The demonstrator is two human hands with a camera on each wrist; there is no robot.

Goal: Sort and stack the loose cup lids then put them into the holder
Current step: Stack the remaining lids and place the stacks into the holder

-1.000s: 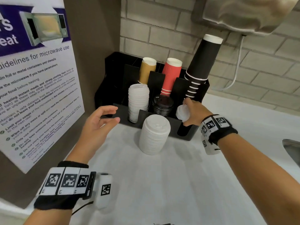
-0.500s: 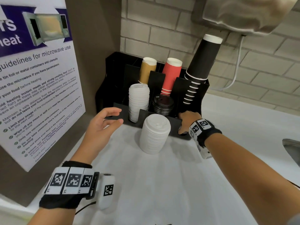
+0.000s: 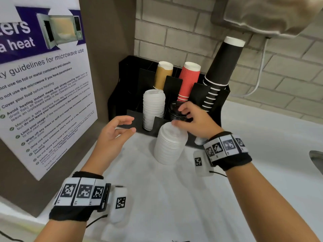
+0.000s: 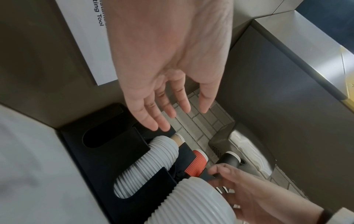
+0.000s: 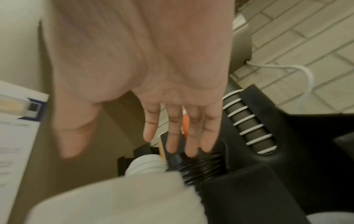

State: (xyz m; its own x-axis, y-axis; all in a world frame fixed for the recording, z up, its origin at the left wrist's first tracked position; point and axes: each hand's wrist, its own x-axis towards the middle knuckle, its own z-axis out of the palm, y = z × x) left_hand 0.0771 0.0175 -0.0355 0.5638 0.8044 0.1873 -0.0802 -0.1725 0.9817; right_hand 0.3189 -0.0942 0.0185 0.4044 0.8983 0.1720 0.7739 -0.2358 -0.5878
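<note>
Mid-sort: right hand spread, reaching over loose white lid stack near holder. Left hand spread, empty; next, grip stack and drop into a slot

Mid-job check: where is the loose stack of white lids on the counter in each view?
Head: loose stack of white lids, centre, before the holder.
Left wrist: bottom centre.
Right wrist: blurred, bottom left.
Shared landmark: black lids in the holder's slot; hidden in the left wrist view.
</note>
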